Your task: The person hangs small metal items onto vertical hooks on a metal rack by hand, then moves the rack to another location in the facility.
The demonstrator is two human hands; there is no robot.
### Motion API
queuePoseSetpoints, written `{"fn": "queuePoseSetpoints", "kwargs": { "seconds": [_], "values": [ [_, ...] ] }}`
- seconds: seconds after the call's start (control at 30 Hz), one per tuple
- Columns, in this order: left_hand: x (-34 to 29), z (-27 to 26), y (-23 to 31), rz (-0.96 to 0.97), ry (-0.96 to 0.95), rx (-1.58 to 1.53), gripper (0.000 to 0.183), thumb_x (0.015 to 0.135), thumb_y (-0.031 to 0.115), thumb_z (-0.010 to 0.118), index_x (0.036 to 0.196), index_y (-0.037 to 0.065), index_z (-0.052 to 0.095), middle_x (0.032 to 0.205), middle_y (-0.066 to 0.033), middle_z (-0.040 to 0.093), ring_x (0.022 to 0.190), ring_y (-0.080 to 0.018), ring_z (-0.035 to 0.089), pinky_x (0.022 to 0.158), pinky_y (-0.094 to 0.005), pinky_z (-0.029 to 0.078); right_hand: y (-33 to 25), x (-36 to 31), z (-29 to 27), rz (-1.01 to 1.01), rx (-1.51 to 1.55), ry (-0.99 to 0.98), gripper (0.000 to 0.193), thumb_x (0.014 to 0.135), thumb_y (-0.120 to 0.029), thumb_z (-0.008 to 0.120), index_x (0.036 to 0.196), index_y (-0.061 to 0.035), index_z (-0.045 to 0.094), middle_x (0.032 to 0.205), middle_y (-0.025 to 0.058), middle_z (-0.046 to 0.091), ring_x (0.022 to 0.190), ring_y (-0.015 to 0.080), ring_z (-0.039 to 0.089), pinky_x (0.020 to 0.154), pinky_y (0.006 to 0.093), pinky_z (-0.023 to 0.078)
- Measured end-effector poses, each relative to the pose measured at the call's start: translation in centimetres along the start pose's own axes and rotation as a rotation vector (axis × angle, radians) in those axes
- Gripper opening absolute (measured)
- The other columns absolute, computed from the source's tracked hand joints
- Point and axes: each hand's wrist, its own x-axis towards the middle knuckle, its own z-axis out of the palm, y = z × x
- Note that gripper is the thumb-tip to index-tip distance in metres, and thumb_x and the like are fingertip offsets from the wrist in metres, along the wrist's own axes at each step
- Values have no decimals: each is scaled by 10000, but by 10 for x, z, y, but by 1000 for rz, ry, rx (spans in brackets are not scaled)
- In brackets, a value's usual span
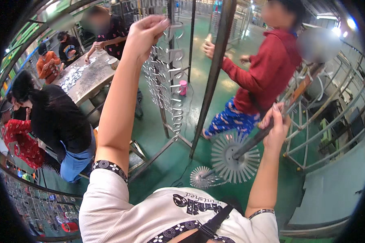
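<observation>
On the left, a person in black [54, 115] is near a surface [104, 76] with lots of shiny bits on it. Next comes the left hand [150, 35], up high with its fingertips pinched together; I can't tell if something tiny is between them. Just beside it, shiny metal pieces [176, 85] hang in rows, and they could tangle or drop if the hand or arm bumps them. A pink thing [183, 87] is on the floor past them. Then there is a small spiky wheel [198, 177], a dark post [209, 89] and a big spiky wheel [227, 156], which sits on a pole [253, 141]. The wheel's thin points could poke someone or get bent if the pole tips. A person in red [257, 69] stands close by, so a wrong step could knock the pole or the post. Furthest right of these, the right hand [276, 125] is wrapped around the pole. If that hold slips, the pole could wobble and the wheel could swing.
</observation>
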Motion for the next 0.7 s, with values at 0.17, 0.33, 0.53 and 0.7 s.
{"fn": "queuePoseSetpoints", "kwargs": {
  "seconds": [0.17,0.33,0.53,0.7],
  "values": [
    [-78,-1,-52,-188,-11,102,149,772,124,642,846,-1,611,613,52,472,516,-27,368,450,-185,261,11,11,-4,2,-5,-9,201,844,-184,570,734,-60,455,476,-13,375,379,67,351,374,216,318],
    [-155,13,-108,-373,-126,63,94,777,89,630,824,9,612,713,42,561,624,-24,469,532,-173,351,19,15,-10,65,-60,-3,223,858,-197,551,708,-79,437,469,-3,363,372,80,352,356,231,303],
    [-225,34,-153,-503,-284,-57,54,779,13,609,822,-17,597,746,-10,601,708,-73,544,660,-214,438,20,22,-11,52,-105,-6,218,855,-177,549,706,-64,437,454,4,363,349,85,338,351,237,296],
    [-267,56,-173,-543,-426,-129,65,769,14,610,826,-15,597,764,-24,607,728,-82,549,679,-217,440,20,25,-12,33,-90,-44,211,855,-165,526,694,-63,436,450,10,370,345,87,344,346,242,295]
  ]
}}
